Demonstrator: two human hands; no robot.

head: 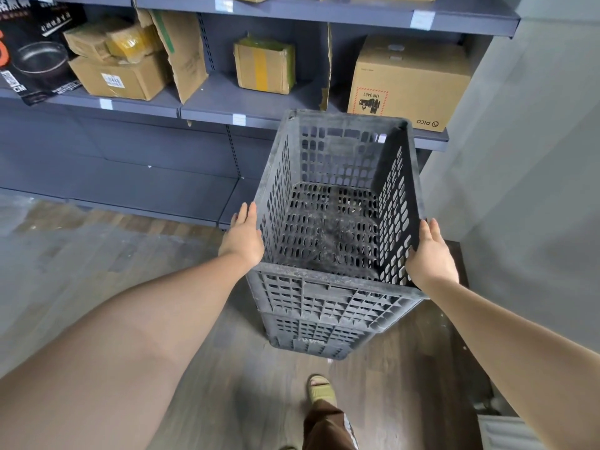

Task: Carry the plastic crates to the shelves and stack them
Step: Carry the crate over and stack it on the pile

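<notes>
Top crate: I'm looking down into a dark perforated crate (337, 203), open side up, sitting on a lower crate (311, 332) on the wood floor (97, 261), right in front of the grey shelves (207, 102).
Left hand: my left hand (243, 237) lies flat against the outside of the top crate's left wall, fingers straight and pointing away from me, nothing curled round the rim.
Right hand: my right hand (430, 251) presses the outside of the right wall near the front corner, fingers stretched along the rim, palm against the plastic.
Crate versus grip: the top crate sits squarely between both palms, squeezed from the sides, its near end closest to me.
Contact below: whether the top crate rests fully on the lower one I cannot tell.
Hard to make out: the lower crate shows only its near face; the rest is covered by the top one. Thumbs are hidden behind the hands.
Shelf above: cardboard boxes (409, 79) stand just behind the crate's far rim.
Cut off: one sandalled foot (319, 389) shows below.
</notes>
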